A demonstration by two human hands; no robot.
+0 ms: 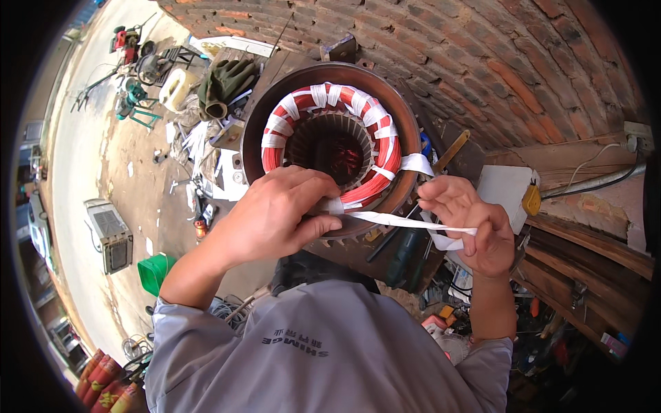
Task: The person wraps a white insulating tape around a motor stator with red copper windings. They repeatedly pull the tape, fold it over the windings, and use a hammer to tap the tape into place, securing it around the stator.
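A motor stator (412, 120) stands open end up in front of me, its round metal housing dark and rusty. Inside it, a ring of red winding (393, 160) is bound at intervals with white cloth tape. My left hand (279, 206) closes over the near left part of this ring, thumb on the near side, hiding that stretch. From there a strip of white tape (389, 219) runs taut to the right. My right hand (475, 224) holds the strip with curled fingers, and a loop of it hangs below. Another piece of tape lies across the housing's right rim.
A brick wall (523, 76) rises behind the bench. Dark green gloves (227, 86) lie at the far left. Beside my right hand are a white box (506, 189) and a screwdriver with a dark green handle (407, 255). A green bucket (155, 272) stands on the floor at left.
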